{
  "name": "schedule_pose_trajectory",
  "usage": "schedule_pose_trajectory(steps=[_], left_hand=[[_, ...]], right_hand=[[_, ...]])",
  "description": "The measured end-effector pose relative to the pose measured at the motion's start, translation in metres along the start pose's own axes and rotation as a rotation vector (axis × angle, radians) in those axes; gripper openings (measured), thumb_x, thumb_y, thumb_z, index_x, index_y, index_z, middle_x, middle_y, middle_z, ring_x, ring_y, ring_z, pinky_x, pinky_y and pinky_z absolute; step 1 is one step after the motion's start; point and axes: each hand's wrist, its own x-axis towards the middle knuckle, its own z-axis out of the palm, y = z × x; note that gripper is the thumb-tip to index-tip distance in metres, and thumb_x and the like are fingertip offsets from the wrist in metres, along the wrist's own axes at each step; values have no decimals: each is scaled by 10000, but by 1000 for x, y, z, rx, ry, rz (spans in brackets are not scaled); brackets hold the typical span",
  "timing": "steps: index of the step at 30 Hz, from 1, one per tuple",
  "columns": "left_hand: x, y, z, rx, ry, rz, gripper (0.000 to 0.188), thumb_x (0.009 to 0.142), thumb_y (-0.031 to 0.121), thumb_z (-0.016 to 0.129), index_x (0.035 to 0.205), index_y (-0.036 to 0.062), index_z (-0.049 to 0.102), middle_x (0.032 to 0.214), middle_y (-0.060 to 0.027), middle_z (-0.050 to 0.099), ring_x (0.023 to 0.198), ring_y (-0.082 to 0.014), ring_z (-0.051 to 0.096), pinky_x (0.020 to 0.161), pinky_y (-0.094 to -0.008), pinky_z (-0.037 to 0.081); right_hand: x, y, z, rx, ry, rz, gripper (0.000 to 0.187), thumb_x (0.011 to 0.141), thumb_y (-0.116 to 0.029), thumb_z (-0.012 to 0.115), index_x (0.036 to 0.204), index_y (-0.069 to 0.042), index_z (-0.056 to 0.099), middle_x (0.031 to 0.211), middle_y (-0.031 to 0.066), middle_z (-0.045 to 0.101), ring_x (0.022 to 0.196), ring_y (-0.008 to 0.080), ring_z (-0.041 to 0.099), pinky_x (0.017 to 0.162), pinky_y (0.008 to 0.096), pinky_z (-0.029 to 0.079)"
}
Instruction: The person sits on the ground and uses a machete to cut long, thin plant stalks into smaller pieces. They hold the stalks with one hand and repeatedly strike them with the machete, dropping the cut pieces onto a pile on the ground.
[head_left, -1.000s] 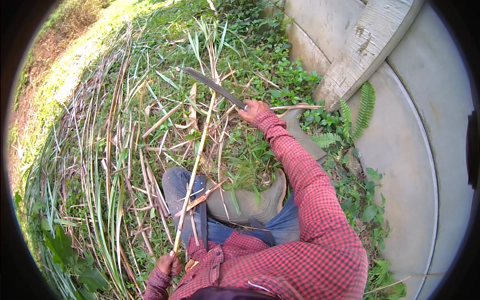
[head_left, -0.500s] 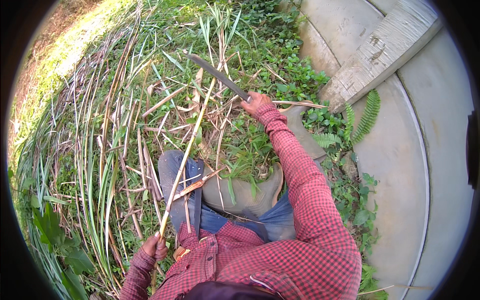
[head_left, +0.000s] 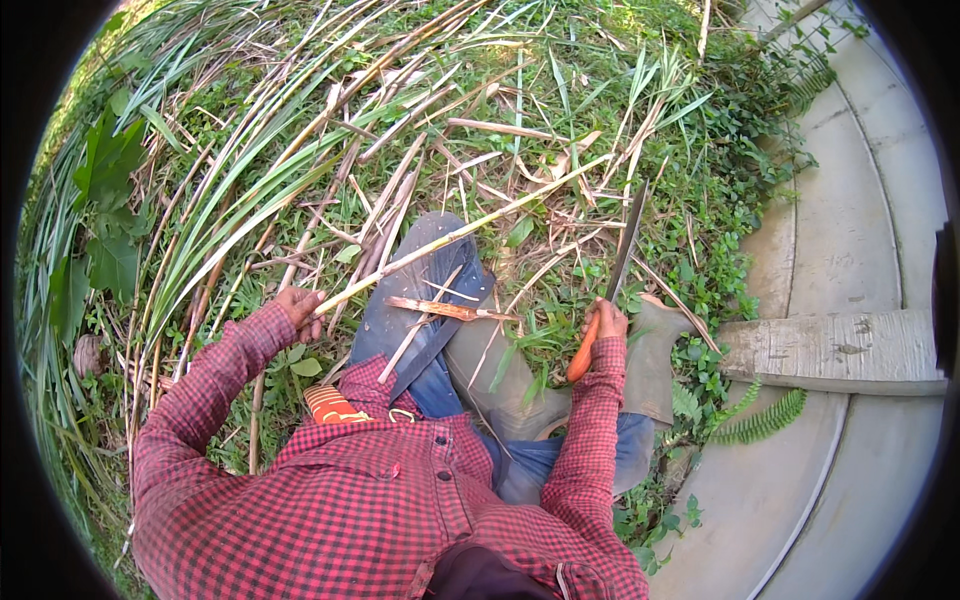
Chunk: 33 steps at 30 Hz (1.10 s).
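My left hand (head_left: 300,308) is closed around the near end of a long, pale yellow stalk (head_left: 464,234). The stalk slants up to the right over my bent knee, its far end above the littered grass. In my right hand (head_left: 606,322) is the orange handle of a machete (head_left: 628,245), gripped in closed fingers. Its dark blade points away from me, to the right of the stalk and apart from it. A reddish-brown split piece of stalk (head_left: 440,309) lies across my jeans, with thin pale slivers beside it.
Long cut stalks and green leaves (head_left: 270,165) lie heaped at the left. Dry husks and chips litter the grass (head_left: 545,260) ahead. At the right are a weathered board (head_left: 830,350), a fern (head_left: 765,418) and curved grey concrete (head_left: 800,480). My rubber boots (head_left: 650,365) rest on the ground.
The view has turned. My right hand has drawn back toward me, and the machete blade has moved from over the stalk's far end to its right. My left hand still grips the stalk.
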Motion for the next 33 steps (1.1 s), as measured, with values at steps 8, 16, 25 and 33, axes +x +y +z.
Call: schedule_pose_trajectory(steps=[8,16,25,33], left_hand=[[6,-1,-6,-103,156,95,256,901,299,474,973,59,525,572,-41,559,414,-102,482,391,-243,386],[-5,59,-22,815,791,281,271,811,297,581,844,28,573,736,-167,594,724,-360,580,639,-441,447],[63,-40,-8,223,829,178,167,740,46,625,899,7,593,882,-170,609,783,-285,590,734,-368,474],[77,-62,-4,182,706,342,255,737,180,691,898,-11,638,725,-112,630,648,-204,598,615,-330,492]], right_hand=[[-43,10,1,132,-27,47,228,797,-257,567,732,-60,473,538,56,489,394,152,448,370,276,388],[-49,24,-3,211,5,97,236,788,-262,578,755,-44,494,545,64,504,401,157,474,378,287,410],[-47,31,10,-10,-33,52,233,789,-252,586,775,-27,527,567,78,539,422,168,519,402,297,444],[-52,35,11,16,-1,68,257,794,-239,593,802,14,549,546,80,543,426,167,535,398,290,437]])
